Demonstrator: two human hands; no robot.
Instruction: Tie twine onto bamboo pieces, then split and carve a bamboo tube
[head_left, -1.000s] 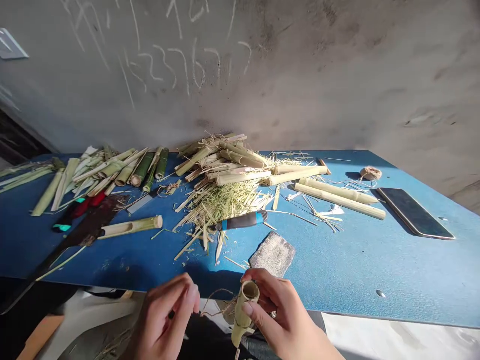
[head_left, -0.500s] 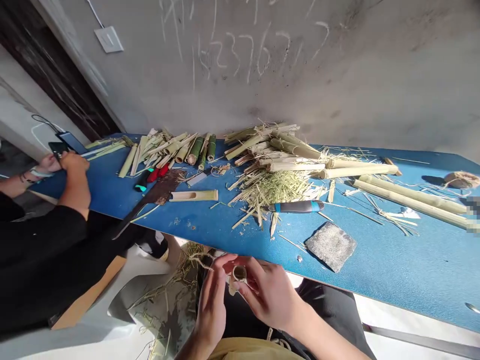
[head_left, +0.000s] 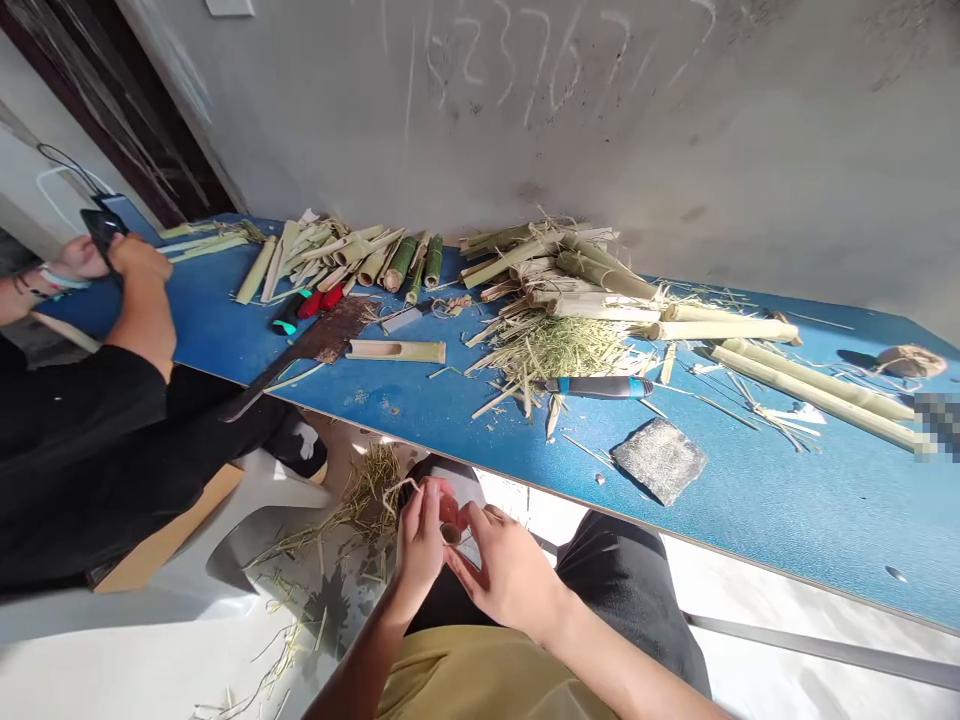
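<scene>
Tube [head_left: 451, 535] shows only its rim; right hand [head_left: 511, 572] holds it, the rest hidden. Left hand [head_left: 421, 538] touches twine [head_left: 392, 491]; whether gripped, I cannot tell.

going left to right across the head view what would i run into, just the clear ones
Dark handheld device, long brown blade, left hand, bamboo tube, right hand, grey stone slab, brown ball of twine.
</scene>
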